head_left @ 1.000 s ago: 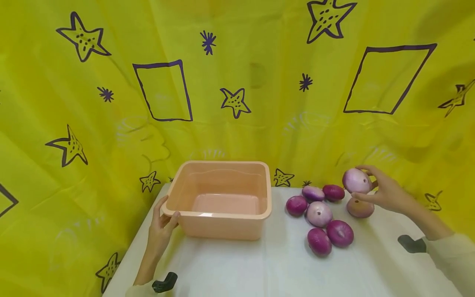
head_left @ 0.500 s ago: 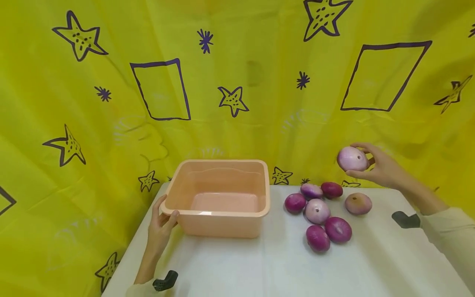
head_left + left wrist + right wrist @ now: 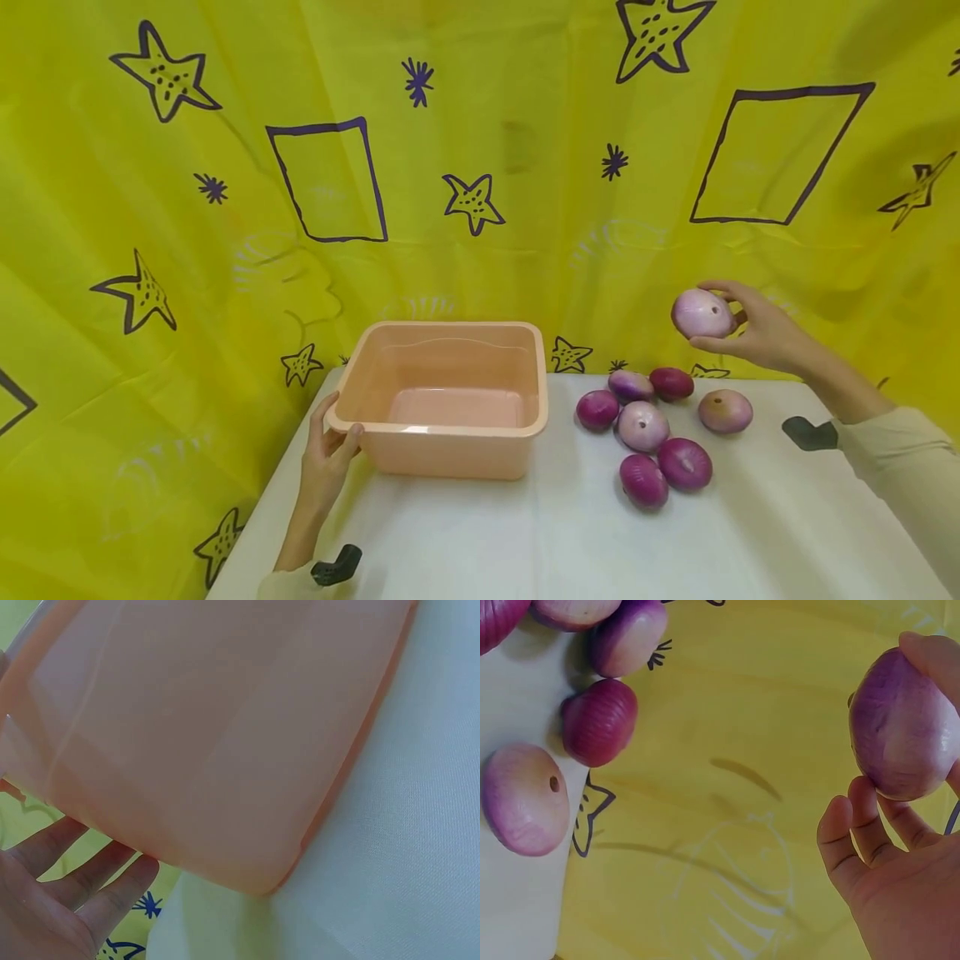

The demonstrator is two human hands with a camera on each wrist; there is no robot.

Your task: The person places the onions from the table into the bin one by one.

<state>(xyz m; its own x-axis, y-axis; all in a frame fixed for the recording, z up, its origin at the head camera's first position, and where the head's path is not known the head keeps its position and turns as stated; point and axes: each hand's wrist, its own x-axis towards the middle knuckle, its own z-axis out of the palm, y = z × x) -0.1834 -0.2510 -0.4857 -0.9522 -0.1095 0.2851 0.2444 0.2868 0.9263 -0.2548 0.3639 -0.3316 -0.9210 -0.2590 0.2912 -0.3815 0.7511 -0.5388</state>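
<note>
A pale purple onion [image 3: 702, 313] is held up above the table's back edge by my right hand [image 3: 761, 329], thumb on one side and fingers on the other. The right wrist view shows the same onion [image 3: 900, 727] between the thumb and fingertips. My left hand [image 3: 325, 462] grips the near left corner of a peach plastic basin [image 3: 450, 454], thumb over the rim. From the left wrist, fingers [image 3: 112, 900] touch the basin's wall [image 3: 210, 750]. Inside, the basin's floor shows bare.
Several red onions lie right of the basin, among them a pale one [image 3: 642, 426], a dark one [image 3: 686, 464] and a tan-topped one [image 3: 725, 412]. They rest on a white-covered table [image 3: 480, 542]. A yellow patterned curtain [image 3: 525, 275] hangs close behind and at the left.
My right hand has lifted the pale onion from beside the tan-topped one, up and slightly left. The left hand and basin stay in place.
</note>
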